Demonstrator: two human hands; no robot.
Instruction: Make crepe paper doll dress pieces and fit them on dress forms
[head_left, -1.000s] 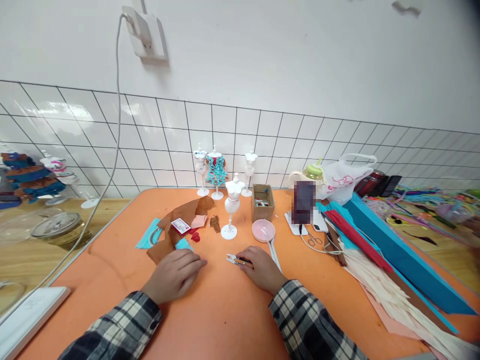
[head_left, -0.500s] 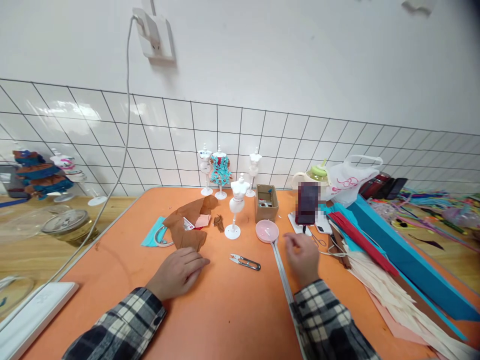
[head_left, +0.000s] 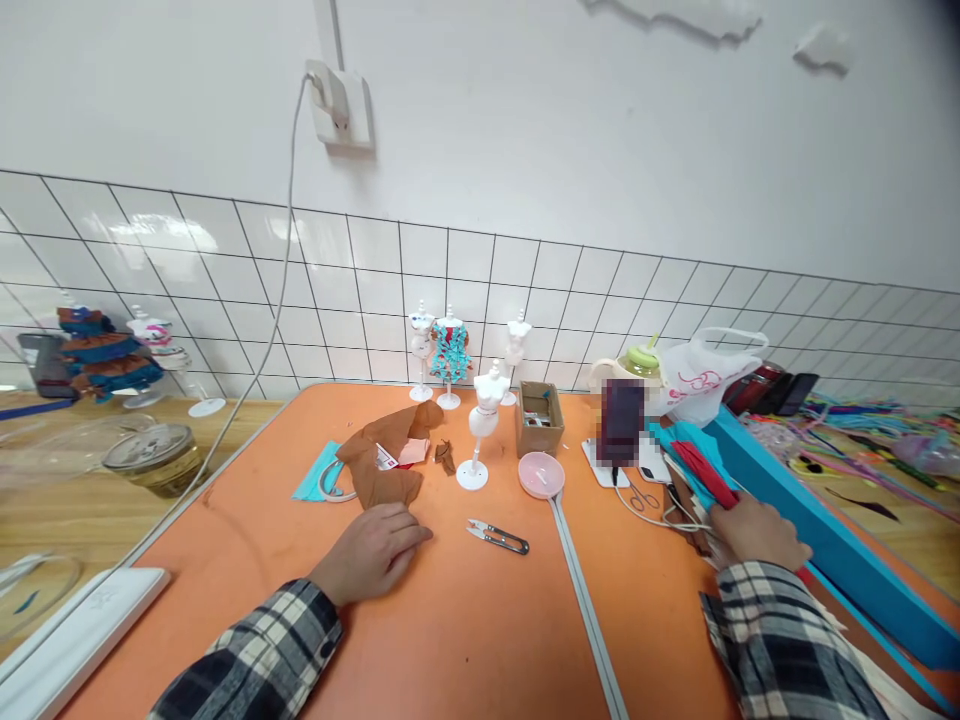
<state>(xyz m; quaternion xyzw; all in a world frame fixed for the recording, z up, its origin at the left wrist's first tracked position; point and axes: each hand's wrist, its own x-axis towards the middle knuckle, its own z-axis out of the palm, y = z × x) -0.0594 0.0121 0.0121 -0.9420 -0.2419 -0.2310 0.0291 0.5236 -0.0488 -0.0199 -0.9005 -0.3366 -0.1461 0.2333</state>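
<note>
My left hand (head_left: 371,552) lies on the orange tabletop, fingers stretched out and holding nothing, just in front of a crumpled brown cloth (head_left: 386,488). On the right, my right hand (head_left: 761,535) is closed around a folded red cloth (head_left: 703,470) on a pile of fabric strips; its fingertips are hidden. Thread snips (head_left: 499,537) lie between the hands. Beyond them stand a small white dress form (head_left: 487,390) and a pink dish (head_left: 541,475). A grey zipper-like strip (head_left: 585,600) runs from the dish toward me.
Small dress forms (head_left: 451,345) line the tiled wall, beside a cardboard box (head_left: 540,435). A phone (head_left: 621,420), scissors (head_left: 641,497) and a cable lie at right. Long blue fabric (head_left: 832,540) follows the right edge. A white power bank-like block (head_left: 82,640) sits front left.
My right hand has moved right, from beside the pink dish to the fabric pile, and closed on the red cloth. My left hand stays in place. The view has shifted slightly.
</note>
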